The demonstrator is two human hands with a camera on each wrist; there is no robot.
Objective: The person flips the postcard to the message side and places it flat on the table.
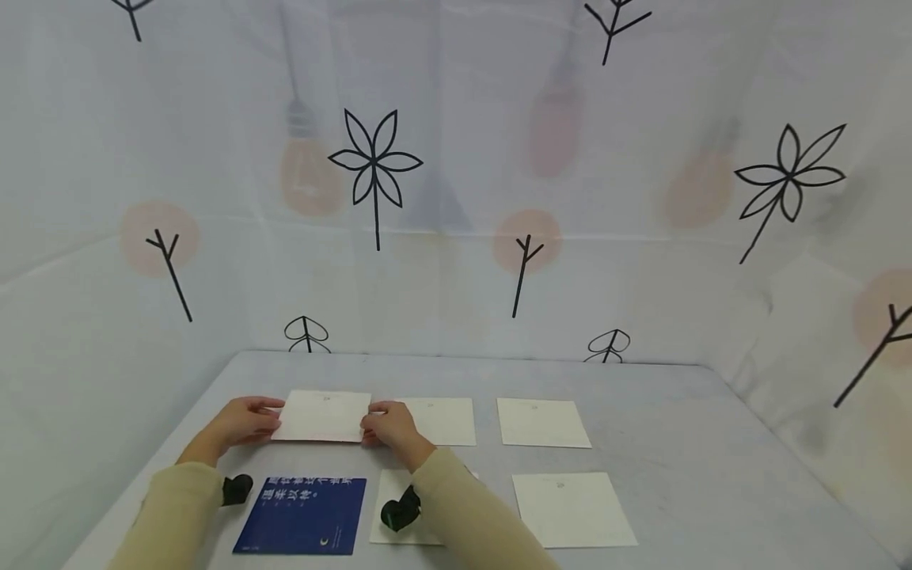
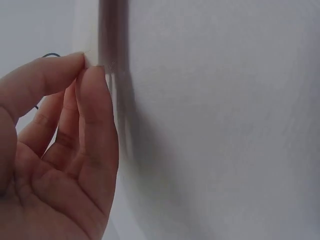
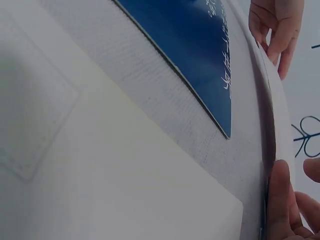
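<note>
A white postcard [image 1: 324, 416] is held at the back left of the table, its near edge lifted off the cloth. My left hand [image 1: 244, 419] pinches its left edge; in the left wrist view the thumb and index finger [image 2: 92, 95] meet on it. On the right edge, my right hand [image 1: 392, 426] grips it between thumb and fingers. The right wrist view shows this postcard [image 3: 281, 115] edge-on between both hands. Nearer me lies a blue postcard [image 1: 302, 518] with white lettering and a small moon.
Other white postcards lie flat: one behind my right hand [image 1: 449, 423], one to its right [image 1: 545, 423], one at front right [image 1: 573, 511]. Another [image 1: 388, 484] is partly covered by my right forearm. A patterned white curtain [image 1: 442, 301] stands behind the table [image 1: 677, 451].
</note>
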